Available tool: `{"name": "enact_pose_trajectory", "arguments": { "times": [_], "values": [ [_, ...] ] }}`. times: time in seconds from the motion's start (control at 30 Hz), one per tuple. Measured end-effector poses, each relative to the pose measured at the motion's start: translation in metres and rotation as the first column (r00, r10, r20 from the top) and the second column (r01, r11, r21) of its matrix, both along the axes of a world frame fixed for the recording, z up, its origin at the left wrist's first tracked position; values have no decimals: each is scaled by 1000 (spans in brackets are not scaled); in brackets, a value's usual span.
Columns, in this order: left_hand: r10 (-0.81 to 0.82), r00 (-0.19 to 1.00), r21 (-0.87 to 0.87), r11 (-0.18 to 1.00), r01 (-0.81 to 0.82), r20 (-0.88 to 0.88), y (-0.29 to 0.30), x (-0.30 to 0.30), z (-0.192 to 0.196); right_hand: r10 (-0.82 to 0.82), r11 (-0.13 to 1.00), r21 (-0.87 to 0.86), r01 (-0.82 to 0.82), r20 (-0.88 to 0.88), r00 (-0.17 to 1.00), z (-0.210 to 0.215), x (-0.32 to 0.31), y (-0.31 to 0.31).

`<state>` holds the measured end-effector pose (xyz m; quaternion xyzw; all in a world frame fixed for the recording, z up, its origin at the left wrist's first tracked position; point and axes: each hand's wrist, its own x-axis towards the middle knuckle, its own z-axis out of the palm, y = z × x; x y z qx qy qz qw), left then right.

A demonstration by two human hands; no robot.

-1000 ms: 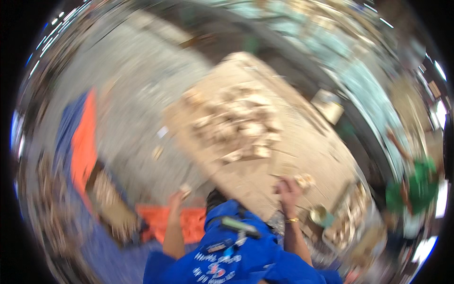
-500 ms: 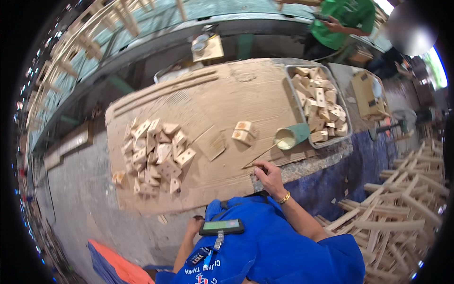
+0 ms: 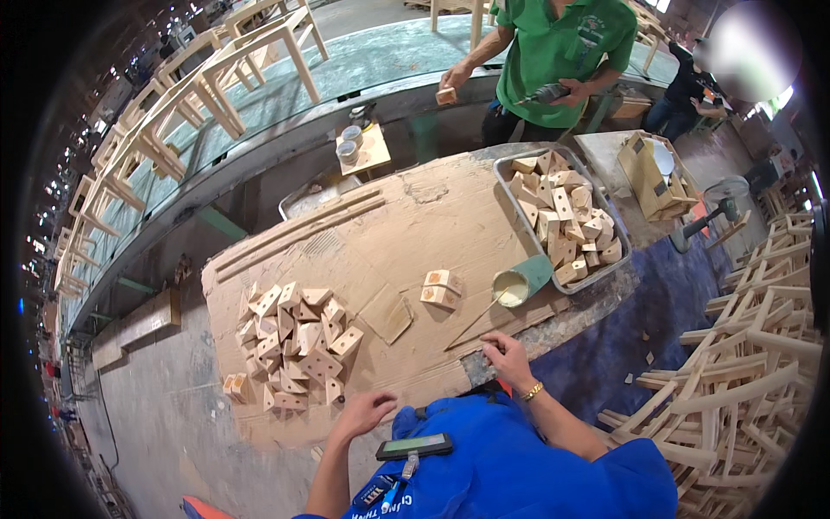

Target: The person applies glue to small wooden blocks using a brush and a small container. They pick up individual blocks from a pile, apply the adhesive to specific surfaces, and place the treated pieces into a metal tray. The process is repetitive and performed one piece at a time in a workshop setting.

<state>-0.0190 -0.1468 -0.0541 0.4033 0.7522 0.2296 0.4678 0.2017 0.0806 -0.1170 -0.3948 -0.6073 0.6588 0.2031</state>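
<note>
The left hand [image 3: 365, 410] had been brought up onto the cardboard-covered table [image 3: 406, 216], open and empty; the right hand [image 3: 508, 359] was rested, fingers loosely curled, beside a thin stick [image 3: 473, 326].

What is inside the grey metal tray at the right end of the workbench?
The grey tray holds a loose heap of pale wooden blocks, stacked several deep. Lower blocks and the tray floor are covered. A green cup of pale liquid sits just outside its near rim.

Matt raw wooden blocks [image 3: 298, 346], rough brown cardboard sheet [image 3: 389, 233], dull metal tray [image 3: 510, 169]
</note>
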Motion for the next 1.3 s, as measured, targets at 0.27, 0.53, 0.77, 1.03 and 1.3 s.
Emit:
{"name": "enact_pose_trajectory", "arguments": {
  "times": [0.27, 0.53, 0.77, 1.03, 1.3],
  "values": [
    [12, 1000, 156, 988, -11, -4, 37, 21, -32, -6, 997, 80, 5, 22, 1000, 9, -6, -4],
    [-1, 999, 178, 984, 10, -51, 53, 26, -29, -28, 998, 49, 25, 63, 998, 10, 5, -16],
    [-112, 991, 176, 977, 123, -71, 63, 31, -32, -41, 997, 68, 38, 45, 998, 14, 5, -17],
    [-102, 994, 221, 970, 105, -26, 58, 34, -34, -21, 994, 108, 11, 88, 996, 17, 6, -18],
    [-101, 994, 198, 974, 109, -47, 63, 30, -32, 56, 727, 640, -247, 303, 951, 10, -16, 9]
  ]
}}
